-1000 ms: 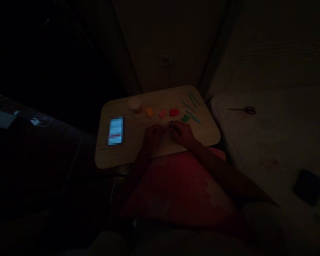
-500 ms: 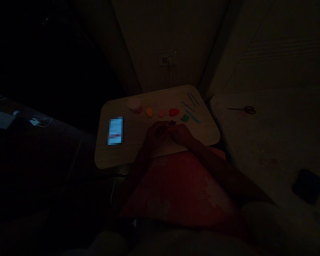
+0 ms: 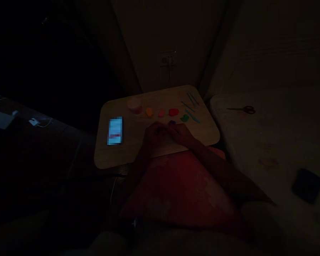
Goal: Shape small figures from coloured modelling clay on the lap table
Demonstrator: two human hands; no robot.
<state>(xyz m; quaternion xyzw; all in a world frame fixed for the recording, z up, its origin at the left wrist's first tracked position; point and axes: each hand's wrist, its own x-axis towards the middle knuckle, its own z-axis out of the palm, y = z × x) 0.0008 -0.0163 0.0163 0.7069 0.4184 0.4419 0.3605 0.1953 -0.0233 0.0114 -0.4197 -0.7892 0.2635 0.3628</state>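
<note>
My left hand (image 3: 155, 132) and my right hand (image 3: 180, 133) meet over the front of the small wooden table (image 3: 133, 153), fingertips together. Both have curled fingers; whatever is pinched between them is too dark and small to name. Just beyond the fingertips lies a dark purple-blue lump (image 3: 172, 122), which looks like modelling clay. In a row behind it are an orange lump (image 3: 149, 112), a pink lump (image 3: 161, 113) and a red lump (image 3: 174, 112). A green lump (image 3: 185, 117) sits beyond my right hand.
Several thin blue-green sticks (image 3: 192, 116) lie at the table's back right. A lidded tub (image 3: 134, 105) stands at the back left, near a lit phone (image 3: 115, 131). Scissors (image 3: 241, 109) rest on the pale surface to the right. A wall socket (image 3: 167, 58) is behind the table.
My right hand has drawn back slightly from the dark purple-blue lump, which now shows on the table. Both hands have come together, fingertips touching.
</note>
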